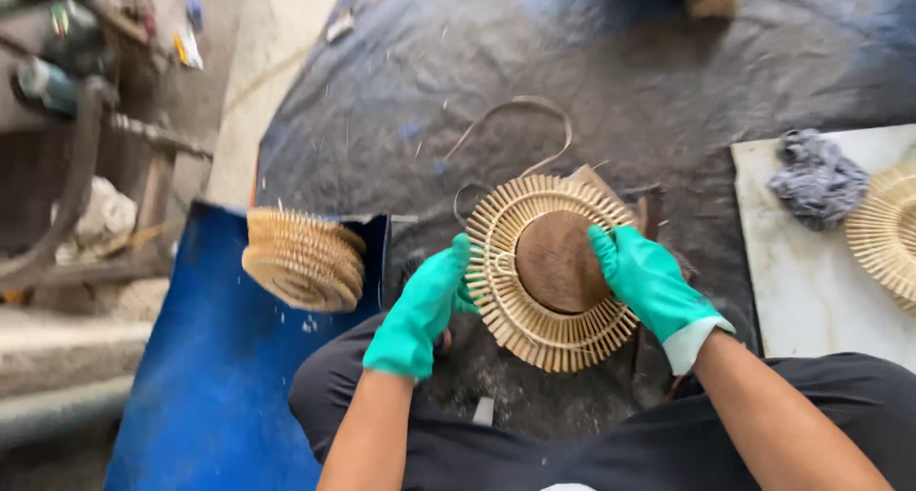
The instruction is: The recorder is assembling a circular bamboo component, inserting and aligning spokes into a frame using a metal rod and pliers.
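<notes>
Both gloved hands, our left hand [420,305] and right hand [644,279], gripped a round rattan frame [551,271]; stacked frames [305,259] lay left, a grey rag [817,178] far right.

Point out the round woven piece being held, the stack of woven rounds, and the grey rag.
round woven piece [534,343], head view, on its slatted lower rim
stack of woven rounds [305,257], head view, on the stack's side
grey rag [818,179], head view, on its crumpled middle

No packages, labels, signs or screens can be made out.
</notes>
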